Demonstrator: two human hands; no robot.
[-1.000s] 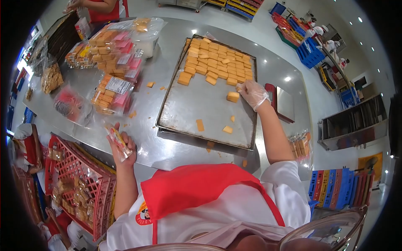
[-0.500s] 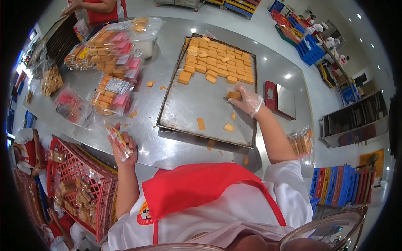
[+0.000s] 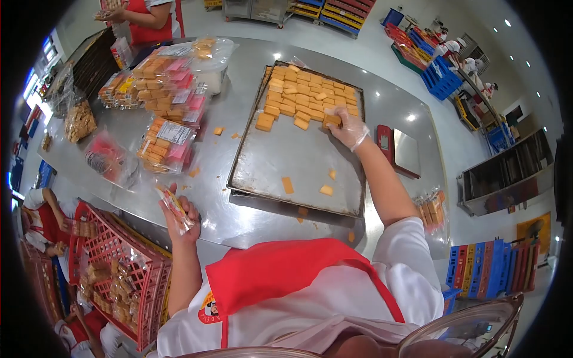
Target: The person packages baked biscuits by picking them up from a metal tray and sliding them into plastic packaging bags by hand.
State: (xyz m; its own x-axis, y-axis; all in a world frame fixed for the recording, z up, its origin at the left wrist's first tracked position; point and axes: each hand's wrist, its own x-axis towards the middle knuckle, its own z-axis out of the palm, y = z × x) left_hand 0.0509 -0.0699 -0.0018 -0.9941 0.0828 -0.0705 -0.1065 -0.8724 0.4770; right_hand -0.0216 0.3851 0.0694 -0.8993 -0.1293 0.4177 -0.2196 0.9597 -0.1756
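My right hand [image 3: 349, 129], in a clear plastic glove, grips a small golden biscuit piece [image 3: 331, 121] at the lower edge of the rows of biscuits [image 3: 304, 95]. Those rows cover the far part of a metal baking tray [image 3: 262, 161]. Nearer me on the tray lie a few loose pieces [image 3: 326, 190]. Off the tray's left side, my left hand [image 3: 184, 219] is closed around a printed clear packet [image 3: 171, 206]; its contents are hard to make out.
Filled bags with pink labels [image 3: 167, 140] are piled on the left of the steel table [image 3: 221, 203]. A red scale [image 3: 385, 143] stands right of the tray. A red crate [image 3: 128, 268] of packs sits lower left. Co-workers are at the left and far edges.
My right hand has gone from the rows' edge down to the loose biscuit, taken hold of it, and moved back up to the rows. My left hand keeps its packet. The view has shifted slightly.
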